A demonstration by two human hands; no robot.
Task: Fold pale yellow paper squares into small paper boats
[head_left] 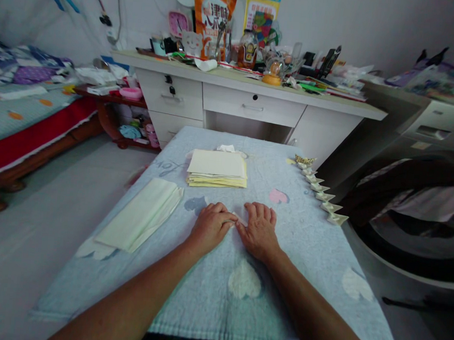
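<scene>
A small piece of pale folded paper (240,217) lies on the cloth-covered table between my hands, mostly hidden by the fingers. My left hand (212,225) pinches its left side with thumb and forefinger. On the other side, my right hand (259,229) rests with its fingers bent over the cloth and its thumb pressed on the paper, close to the left fingertips. Beyond the hands sits a stack of cream and yellow paper sheets (217,164). Left of them lies a pale green-white folded paper sheaf (140,213). Several folded paper pieces (322,195) stand in a row at right.
A light blue patterned cloth (186,312) covers the table. Behind it is a white desk (250,109) crowded with jars, papers and an orange bag (210,18). A washing machine (427,132) stands at right, a bed (24,114) at left.
</scene>
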